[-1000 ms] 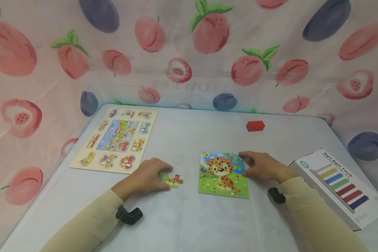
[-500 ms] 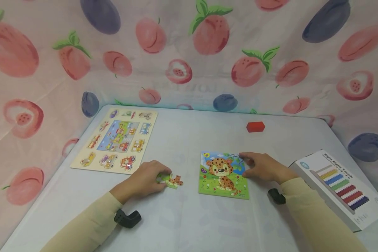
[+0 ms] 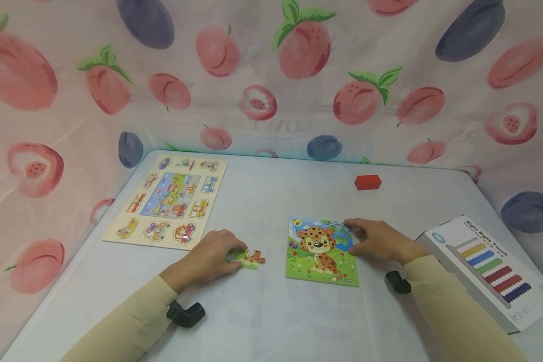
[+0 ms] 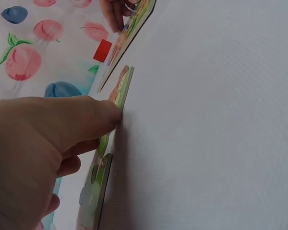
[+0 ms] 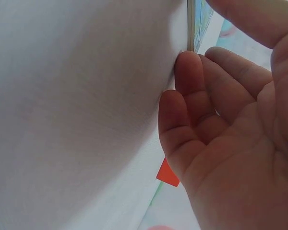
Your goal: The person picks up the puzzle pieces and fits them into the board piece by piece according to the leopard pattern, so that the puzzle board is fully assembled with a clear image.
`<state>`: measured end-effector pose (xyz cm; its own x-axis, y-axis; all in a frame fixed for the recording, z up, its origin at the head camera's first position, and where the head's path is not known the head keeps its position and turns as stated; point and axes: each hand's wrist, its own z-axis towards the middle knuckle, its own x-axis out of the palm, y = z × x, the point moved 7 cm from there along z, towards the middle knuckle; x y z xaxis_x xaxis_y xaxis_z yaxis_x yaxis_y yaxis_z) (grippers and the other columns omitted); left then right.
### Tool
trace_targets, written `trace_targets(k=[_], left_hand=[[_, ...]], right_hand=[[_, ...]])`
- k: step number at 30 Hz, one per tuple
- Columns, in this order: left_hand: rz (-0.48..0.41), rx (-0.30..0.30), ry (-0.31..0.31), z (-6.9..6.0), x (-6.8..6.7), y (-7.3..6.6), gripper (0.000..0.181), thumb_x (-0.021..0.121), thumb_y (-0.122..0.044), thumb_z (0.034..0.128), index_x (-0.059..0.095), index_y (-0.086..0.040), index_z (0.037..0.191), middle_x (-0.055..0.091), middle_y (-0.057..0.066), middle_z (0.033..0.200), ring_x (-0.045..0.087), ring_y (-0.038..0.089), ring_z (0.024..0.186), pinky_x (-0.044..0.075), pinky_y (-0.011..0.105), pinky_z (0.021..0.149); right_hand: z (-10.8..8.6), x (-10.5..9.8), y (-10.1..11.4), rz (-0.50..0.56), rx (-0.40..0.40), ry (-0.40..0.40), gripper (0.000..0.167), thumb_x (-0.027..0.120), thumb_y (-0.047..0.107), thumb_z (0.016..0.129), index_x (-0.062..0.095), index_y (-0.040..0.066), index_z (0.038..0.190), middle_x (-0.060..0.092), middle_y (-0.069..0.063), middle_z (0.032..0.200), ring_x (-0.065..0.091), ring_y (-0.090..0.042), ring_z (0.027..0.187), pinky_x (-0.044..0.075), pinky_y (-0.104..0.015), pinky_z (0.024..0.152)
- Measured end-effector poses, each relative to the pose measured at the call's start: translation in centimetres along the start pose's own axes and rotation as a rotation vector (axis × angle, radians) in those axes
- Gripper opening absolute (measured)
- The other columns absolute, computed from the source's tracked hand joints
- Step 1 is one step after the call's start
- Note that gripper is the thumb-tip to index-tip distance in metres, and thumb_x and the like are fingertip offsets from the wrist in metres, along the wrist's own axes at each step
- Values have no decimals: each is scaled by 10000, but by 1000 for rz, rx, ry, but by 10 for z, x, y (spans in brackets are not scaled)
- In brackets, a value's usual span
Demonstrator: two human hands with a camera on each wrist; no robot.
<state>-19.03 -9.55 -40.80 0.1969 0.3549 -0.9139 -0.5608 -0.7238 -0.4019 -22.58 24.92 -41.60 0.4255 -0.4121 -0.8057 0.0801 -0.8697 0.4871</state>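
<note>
My left hand [image 3: 210,256] pinches a green jigsaw piece [image 3: 255,258] with spotted orange legs, low over the table. Thumb and fingers grip its left part, as the left wrist view shows. Another jigsaw piece [image 4: 96,191] lies beneath that hand, mostly hidden from the head. To the right lies a square leopard jigsaw puzzle [image 3: 321,251] showing a spotted cub on grass. My right hand [image 3: 380,240] holds its upper right corner, index finger at the top and thumb on the right edge. In the right wrist view the remaining fingers [image 5: 175,115] curl loosely beside the board's edge.
A wooden vehicle puzzle board [image 3: 113,229] lies at the back left. At the back right sits a red block [image 3: 368,182]. A white toy box [image 3: 488,271] lies beside my right forearm. Fruit-printed cloth [image 3: 294,110] hangs behind the white table [image 3: 298,327].
My left hand has tilted the jigsaw piece slightly and shifted it a little, with the grip kept. The right hand and the leopard puzzle stay in place.
</note>
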Motion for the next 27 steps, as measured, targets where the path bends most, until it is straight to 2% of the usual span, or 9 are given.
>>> trace_targets(k=[5,10,17,27], left_hand=[[1,2,-12,1,-1,-1,329,816,-239,840,733,-104,1128,665,-34,1038,567,150,985,449,414,908],[-27,7,-50,5,-5,-5,345,821,-207,817,720,-84,1123,657,-23,1044,561,165,1000,454,400,895],[-20,80,-47,15,-7,-23,339,809,-206,811,725,-62,1106,677,8,1031,579,197,1032,438,433,966],[46,183,-29,36,3,-52,317,799,-225,810,744,-87,1089,700,-15,992,585,177,990,451,411,928]], right_hand=[[0,0,0,-6,-2,0,757,811,268,841,468,85,1490,581,-171,1235,511,-356,1113,460,-579,947],[0,0,0,3,0,2,760,812,266,841,464,84,1493,577,-171,1239,506,-355,1115,461,-576,949],[0,0,0,6,10,5,762,811,273,842,463,81,1492,573,-169,1233,502,-358,1115,471,-564,939],[0,-2,1,-3,1,9,752,805,263,848,463,73,1490,574,-164,1216,499,-354,1103,465,-564,942]])
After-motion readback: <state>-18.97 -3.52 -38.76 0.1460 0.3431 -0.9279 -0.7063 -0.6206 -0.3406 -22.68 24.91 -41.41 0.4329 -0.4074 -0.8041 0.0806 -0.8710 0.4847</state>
